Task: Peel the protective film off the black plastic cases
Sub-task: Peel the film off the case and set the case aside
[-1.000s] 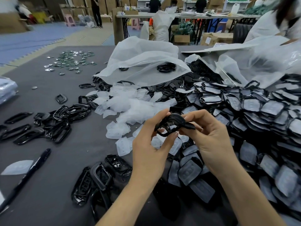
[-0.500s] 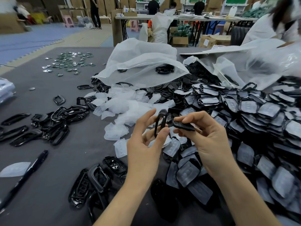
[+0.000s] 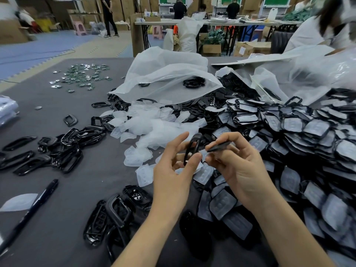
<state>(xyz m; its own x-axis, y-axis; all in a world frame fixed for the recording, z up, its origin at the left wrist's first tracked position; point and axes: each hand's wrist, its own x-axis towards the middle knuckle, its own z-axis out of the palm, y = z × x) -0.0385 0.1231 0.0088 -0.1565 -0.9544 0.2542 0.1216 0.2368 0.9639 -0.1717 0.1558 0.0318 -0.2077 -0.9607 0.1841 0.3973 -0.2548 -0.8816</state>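
My left hand (image 3: pixel 174 171) pinches a glossy black frame-shaped case part (image 3: pixel 193 146), held upright on edge between thumb and fingers. My right hand (image 3: pixel 238 166) pinches a flat black case piece (image 3: pixel 219 146) just to the right of it, a small gap between the two parts. A big heap of film-covered black cases (image 3: pixel 300 135) fills the table's right side. Peeled clear films (image 3: pixel 154 128) lie in a pile beyond my hands. Bare black frames (image 3: pixel 63 149) lie at the left, and more black case parts (image 3: pixel 115 212) sit near my left forearm.
A black pen (image 3: pixel 32 207) and one loose film (image 3: pixel 19 202) lie at the near left. Large clear plastic bags (image 3: pixel 165 74) sit at the back, small green circuit boards (image 3: pixel 84 74) far left. A person in white is at the far right.
The two black parts, joined as one case a second ago, have come apart. My left hand now holds the frame upright and my right hand holds the flat piece slightly farther to the right.
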